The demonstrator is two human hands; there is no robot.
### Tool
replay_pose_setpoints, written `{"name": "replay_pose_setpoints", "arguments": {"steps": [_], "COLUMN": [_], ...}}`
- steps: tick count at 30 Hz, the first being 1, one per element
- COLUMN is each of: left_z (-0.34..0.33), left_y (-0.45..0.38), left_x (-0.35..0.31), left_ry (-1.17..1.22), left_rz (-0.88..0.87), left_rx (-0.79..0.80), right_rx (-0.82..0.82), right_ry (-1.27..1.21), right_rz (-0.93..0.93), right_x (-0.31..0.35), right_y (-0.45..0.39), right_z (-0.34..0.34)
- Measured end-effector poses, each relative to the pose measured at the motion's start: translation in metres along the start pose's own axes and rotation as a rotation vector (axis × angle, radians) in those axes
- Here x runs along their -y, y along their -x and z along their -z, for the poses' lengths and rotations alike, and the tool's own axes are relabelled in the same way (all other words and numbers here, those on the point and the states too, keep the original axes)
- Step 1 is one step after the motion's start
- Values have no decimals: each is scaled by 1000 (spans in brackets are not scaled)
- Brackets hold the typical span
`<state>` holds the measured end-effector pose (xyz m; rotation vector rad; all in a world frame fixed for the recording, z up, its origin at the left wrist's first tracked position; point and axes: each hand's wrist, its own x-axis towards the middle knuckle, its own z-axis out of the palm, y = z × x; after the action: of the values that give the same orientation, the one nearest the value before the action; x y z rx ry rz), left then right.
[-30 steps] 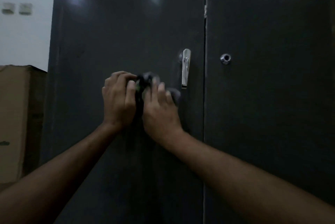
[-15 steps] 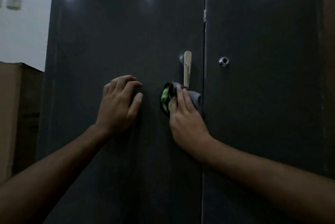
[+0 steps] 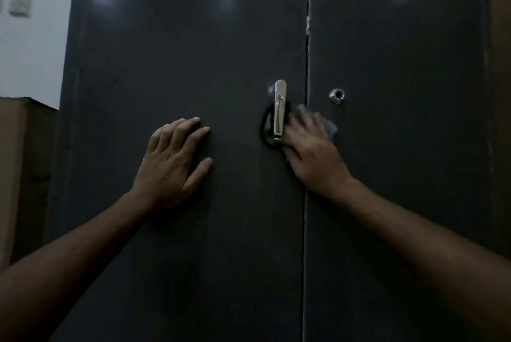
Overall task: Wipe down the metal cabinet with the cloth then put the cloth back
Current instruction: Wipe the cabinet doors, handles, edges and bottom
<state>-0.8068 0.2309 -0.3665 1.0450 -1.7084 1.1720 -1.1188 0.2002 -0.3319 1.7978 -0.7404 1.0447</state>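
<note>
Squarely ahead stands the dark metal cabinet (image 3: 179, 51), its two doors meeting at a vertical seam. Left of it sits a cardboard box (image 3: 16, 175). Flat on the left door rests the left hand (image 3: 172, 164), fingers straight, holding nothing. Across the seam, the right hand (image 3: 312, 153) presses the cloth (image 3: 266, 128) against the doors behind the chrome handle (image 3: 279, 109).

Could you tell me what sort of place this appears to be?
Probably a storeroom or office back room, though I can't be sure: a tall dark metal cabinet with a chrome handle, a cardboard box beside it, and a white wall with switches.
</note>
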Motion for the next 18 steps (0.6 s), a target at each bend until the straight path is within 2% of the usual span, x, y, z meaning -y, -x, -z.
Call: {"name": "replay_pose_setpoints", "arguments": {"steps": [3,6,9,11,13,14,16,18], "left_z": [4,12,18,23,33,38,46,49], "left_y": [-3,-4,-1,-3,-15,-24,-42,-56], "left_x": [-5,-14,-24,-36,-50,-56,-59,-45], "left_ry": [12,44,164,457,838,957,985,864], "left_rz": [23,-30,-91,7,175,242,271,241], "left_rx": [-31,-33,-6,27,33,23,-28,-80], "right_rx": [152,227,52,-94,-194,-234,-329,-438], "right_ry": [-50,-87,-143,-261,-395,-432,-444,-403], "right_rz": [285,355,251,171,72,12,-110,-217], "right_x": [11,25,50,70,90,97,99,83], "right_y": [47,68,56,36,11,-2,-32,-64], "right_z": [0,10,24,33,40,43,48,51]}}
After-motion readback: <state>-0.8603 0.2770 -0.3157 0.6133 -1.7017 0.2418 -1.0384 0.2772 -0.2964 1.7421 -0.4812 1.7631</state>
